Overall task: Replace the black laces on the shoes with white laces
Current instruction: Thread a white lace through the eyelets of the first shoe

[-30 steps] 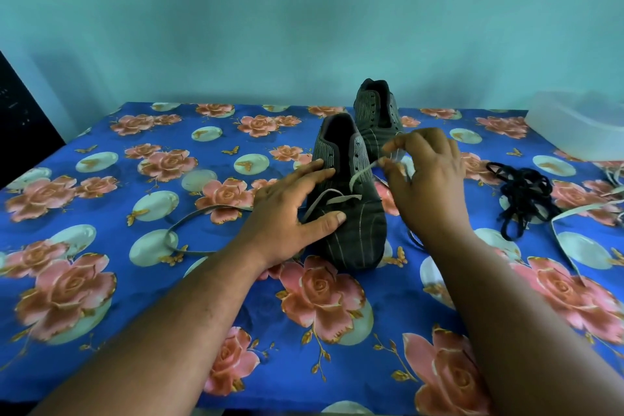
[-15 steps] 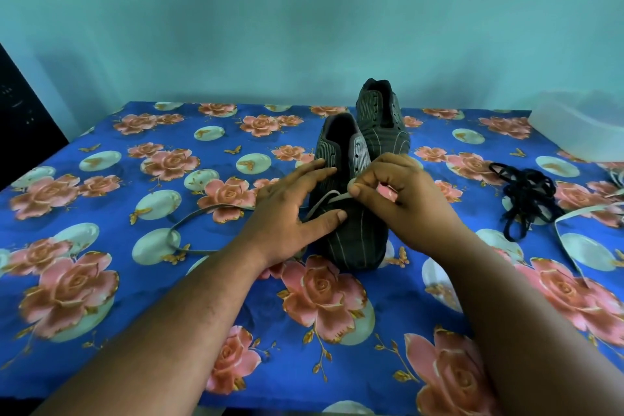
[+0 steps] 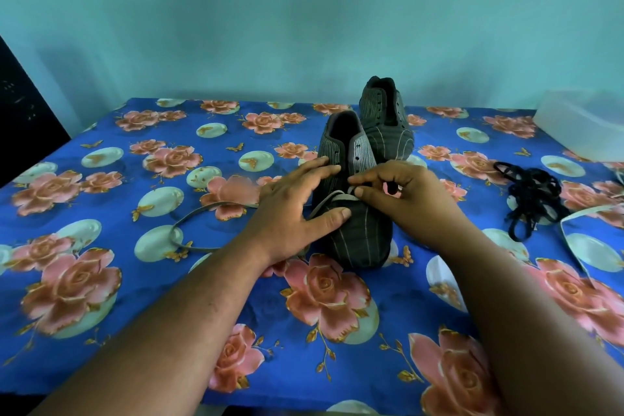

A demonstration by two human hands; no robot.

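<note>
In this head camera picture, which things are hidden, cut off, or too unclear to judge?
- Near shoe: its lower eyelets are covered by the left hand and right hand.
- White lace: where its end goes is hidden under the right hand's fingers.
- Far shoe: its toe is behind the near shoe.
- Plastic container: cut by the right edge, blurred.
- Second white lace: runs off the right edge.
</note>
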